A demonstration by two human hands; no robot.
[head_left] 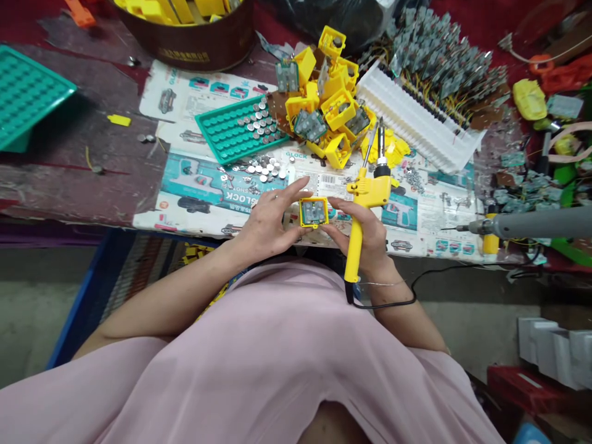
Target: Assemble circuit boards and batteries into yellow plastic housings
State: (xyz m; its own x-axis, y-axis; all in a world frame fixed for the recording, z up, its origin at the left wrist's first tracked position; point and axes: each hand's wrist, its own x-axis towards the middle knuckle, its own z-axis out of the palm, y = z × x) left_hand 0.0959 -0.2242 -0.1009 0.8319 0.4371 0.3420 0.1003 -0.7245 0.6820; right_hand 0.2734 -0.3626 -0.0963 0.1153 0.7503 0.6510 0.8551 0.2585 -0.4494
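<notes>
Head view: at the middle of the near edge of the surface (55, 197), a small yellow box (314, 213) is held up between two bare hands, its open side up and a circuit board showing inside. The left hand (268, 225) has its grip on the box's left side, the thumb at the near corner and one finger stretched out past the far corner. The right hand (372, 234) has its grip on the opposite side, a finger and the thumb pressing the two right corners. A yellow soldering iron (354, 237) lies across the right hand, tip toward the far edge of the surface; whether the hand also clasps its handle I cannot tell. Its black cord (416, 290) hangs past the near edge.

Beyond the left hand, loose metal discs (268, 168) are scattered on a printed sheet (185, 213), just beside a green tray (215, 139) that carries more of them at its right end. Farther from the near edge, right of that tray, stands a heap of yellow cases (340, 108), some with boards inside. Flat yellow pieces (393, 148) lie beside the heap. Toward the surface's far right corner, a white rack (446, 151) stands next to a dense pile of circuit boards (444, 55). A brown tub (185, 46) with yellow parts stands farther back, left of the heap.
</notes>
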